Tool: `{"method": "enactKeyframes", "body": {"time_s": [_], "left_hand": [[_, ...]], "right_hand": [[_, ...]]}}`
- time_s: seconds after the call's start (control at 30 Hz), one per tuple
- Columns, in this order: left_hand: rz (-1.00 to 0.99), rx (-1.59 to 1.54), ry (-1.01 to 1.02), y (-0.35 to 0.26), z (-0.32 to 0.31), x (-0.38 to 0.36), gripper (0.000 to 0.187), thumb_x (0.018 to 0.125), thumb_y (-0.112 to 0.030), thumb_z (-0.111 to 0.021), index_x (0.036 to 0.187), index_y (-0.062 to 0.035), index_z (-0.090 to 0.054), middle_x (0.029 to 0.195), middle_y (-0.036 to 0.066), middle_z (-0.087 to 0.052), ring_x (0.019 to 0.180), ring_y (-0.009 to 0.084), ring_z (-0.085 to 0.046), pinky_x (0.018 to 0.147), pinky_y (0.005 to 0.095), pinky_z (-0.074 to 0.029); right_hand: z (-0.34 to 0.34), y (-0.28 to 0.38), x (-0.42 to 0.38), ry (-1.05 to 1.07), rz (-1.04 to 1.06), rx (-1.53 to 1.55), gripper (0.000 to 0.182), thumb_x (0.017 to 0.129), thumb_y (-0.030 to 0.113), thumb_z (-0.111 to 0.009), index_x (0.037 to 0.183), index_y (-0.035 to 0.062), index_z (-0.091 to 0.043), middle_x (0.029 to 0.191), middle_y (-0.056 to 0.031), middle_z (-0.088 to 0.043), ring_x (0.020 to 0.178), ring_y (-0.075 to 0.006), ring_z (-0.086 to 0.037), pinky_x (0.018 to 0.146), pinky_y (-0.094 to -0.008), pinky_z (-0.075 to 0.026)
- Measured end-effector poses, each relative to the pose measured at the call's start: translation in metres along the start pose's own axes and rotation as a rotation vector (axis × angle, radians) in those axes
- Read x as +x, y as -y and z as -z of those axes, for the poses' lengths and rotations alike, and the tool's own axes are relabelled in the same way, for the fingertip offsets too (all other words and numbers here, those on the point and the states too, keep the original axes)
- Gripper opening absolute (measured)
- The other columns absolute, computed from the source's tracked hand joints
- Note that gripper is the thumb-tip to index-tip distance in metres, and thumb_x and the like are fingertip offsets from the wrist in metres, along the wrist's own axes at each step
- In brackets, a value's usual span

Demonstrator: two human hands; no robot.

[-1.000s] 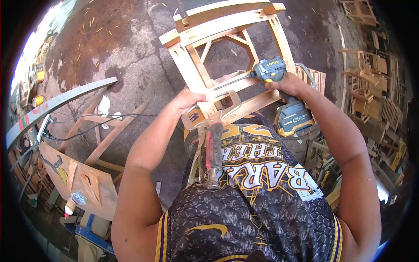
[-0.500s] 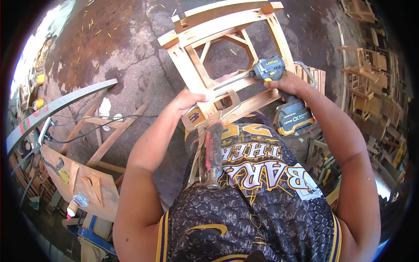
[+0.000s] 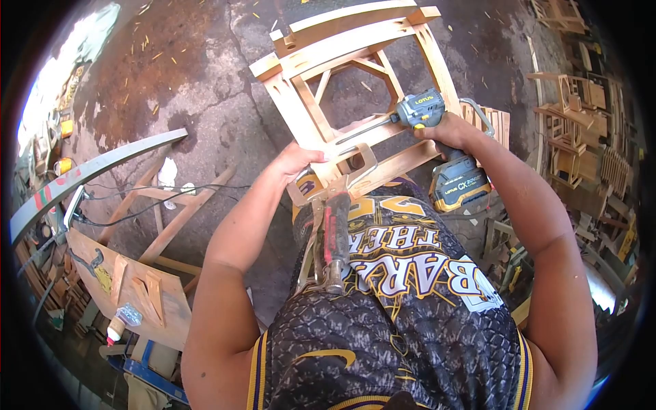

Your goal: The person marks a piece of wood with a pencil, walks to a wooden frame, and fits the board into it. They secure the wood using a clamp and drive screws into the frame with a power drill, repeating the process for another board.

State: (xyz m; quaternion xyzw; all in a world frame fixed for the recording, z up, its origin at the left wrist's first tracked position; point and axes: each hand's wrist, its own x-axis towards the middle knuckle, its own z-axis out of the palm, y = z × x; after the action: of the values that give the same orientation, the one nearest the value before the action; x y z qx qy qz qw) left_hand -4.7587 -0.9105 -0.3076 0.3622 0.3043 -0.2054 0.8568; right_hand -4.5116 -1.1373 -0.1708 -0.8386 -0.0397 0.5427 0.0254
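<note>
Two hands work: the right hand [image 3: 447, 130] is clenched on the drill [image 3: 437, 147], heavy at its battery, best held by the grip; the left hand [image 3: 297, 160] presses the stiff, light wooden frame [image 3: 355, 82] against the lap, above the floor [image 3: 191, 75].

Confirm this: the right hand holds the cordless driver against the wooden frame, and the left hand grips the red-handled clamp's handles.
Not quite. In the head view the left hand rests on the wooden frame, not on the handles of the red-handled clamp, which hang free below. The right hand does hold the cordless driver against the frame.
</note>
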Motion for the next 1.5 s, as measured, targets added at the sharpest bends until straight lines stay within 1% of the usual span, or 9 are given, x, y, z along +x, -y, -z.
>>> {"method": "enactKeyframes", "body": {"time_s": [0.17,0.23,0.37,0.57,0.63,0.8,1.07,1.23,1.5], "left_hand": [[0.040,0.019,-0.001,0.002,0.005,0.000,0.055,0.072,0.008,-0.063,0.126,0.0071,-0.053,0.119,0.018,-0.062,0.108,0.0259,-0.062,0.097,0.0366,-0.049],[0.027,-0.028,0.017,0.007,0.010,0.002,0.046,0.076,0.005,-0.068,0.120,0.0077,-0.057,0.113,0.017,-0.065,0.104,0.0241,-0.065,0.094,0.0352,-0.051],[0.074,-0.064,0.036,0.015,0.019,0.007,0.044,0.078,0.002,-0.068,0.120,0.0081,-0.057,0.116,0.018,-0.065,0.106,0.0246,-0.064,0.096,0.0352,-0.050],[0.139,-0.044,0.038,0.008,0.013,0.003,0.045,0.078,0.000,-0.069,0.121,0.0078,-0.057,0.116,0.017,-0.065,0.106,0.0241,-0.064,0.096,0.0352,-0.049],[-0.031,0.116,-0.022,0.004,0.006,-0.002,0.049,0.076,0.003,-0.065,0.124,0.0085,-0.054,0.118,0.017,-0.063,0.105,0.0248,-0.064,0.094,0.0350,-0.050],[-0.014,0.105,-0.025,-0.005,0.000,-0.006,0.049,0.075,0.005,-0.065,0.122,0.0090,-0.056,0.117,0.017,-0.064,0.104,0.0247,-0.064,0.094,0.0350,-0.050],[-0.019,0.024,0.007,0.009,0.009,0.003,0.042,0.077,0.001,-0.070,0.117,0.0072,-0.059,0.111,0.015,-0.066,0.099,0.0226,-0.066,0.092,0.0341,-0.052],[-0.070,-0.096,-0.026,0.012,0.010,0.009,0.037,0.079,0.000,-0.070,0.114,0.0056,-0.060,0.108,0.014,-0.067,0.098,0.0239,-0.066,0.091,0.0353,-0.053],[-0.098,-0.003,-0.043,0.011,0.004,0.004,0.036,0.079,0.002,-0.068,0.114,0.0056,-0.061,0.108,0.014,-0.067,0.096,0.0229,-0.067,0.088,0.0342,-0.054]], "right_hand": [[0.001,0.005,-0.005,-0.005,0.004,-0.067,0.052,0.075,0.052,-0.075,0.073,0.0003,-0.068,0.058,-0.0088,-0.062,0.046,-0.0160,-0.059,0.052,-0.0290,-0.049],[0.001,0.004,-0.004,-0.007,0.008,-0.076,0.054,0.075,0.053,-0.075,0.074,-0.0005,-0.069,0.058,-0.0087,-0.063,0.047,-0.0163,-0.060,0.053,-0.0294,-0.049],[0.000,-0.001,0.002,-0.033,0.026,-0.086,0.057,0.073,0.054,-0.076,0.077,-0.0025,-0.069,0.061,-0.0088,-0.064,0.049,-0.0173,-0.061,0.055,-0.0304,-0.049],[0.002,0.009,-0.010,-0.009,0.006,-0.078,0.053,0.075,0.050,-0.075,0.078,-0.0021,-0.068,0.061,-0.0087,-0.063,0.047,-0.0174,-0.059,0.051,-0.0303,-0.048],[0.001,0.005,-0.005,-0.016,-0.002,-0.049,0.051,0.076,0.049,-0.075,0.078,-0.0018,-0.068,0.060,-0.0087,-0.062,0.046,-0.0173,-0.059,0.050,-0.0304,-0.048],[-0.002,-0.002,0.003,-0.028,0.009,0.013,0.045,0.078,0.044,-0.073,0.075,-0.0004,-0.067,0.059,-0.0083,-0.062,0.045,-0.0169,-0.058,0.049,-0.0305,-0.048],[0.001,-0.003,0.004,-0.038,0.050,-0.155,0.070,0.069,0.063,-0.076,0.082,-0.0055,-0.071,0.073,-0.0156,-0.068,0.070,-0.0242,-0.066,0.071,-0.0341,-0.050],[0.003,0.004,-0.005,-0.028,0.023,-0.138,0.069,0.068,0.062,-0.077,0.081,-0.0052,-0.071,0.075,-0.0149,-0.068,0.066,-0.0238,-0.065,0.067,-0.0339,-0.050],[0.005,0.000,-0.006,0.014,-0.020,-0.037,0.065,0.070,0.062,-0.075,0.080,-0.0016,-0.071,0.069,-0.0117,-0.066,0.062,-0.0209,-0.064,0.059,-0.0325,-0.050]]}}
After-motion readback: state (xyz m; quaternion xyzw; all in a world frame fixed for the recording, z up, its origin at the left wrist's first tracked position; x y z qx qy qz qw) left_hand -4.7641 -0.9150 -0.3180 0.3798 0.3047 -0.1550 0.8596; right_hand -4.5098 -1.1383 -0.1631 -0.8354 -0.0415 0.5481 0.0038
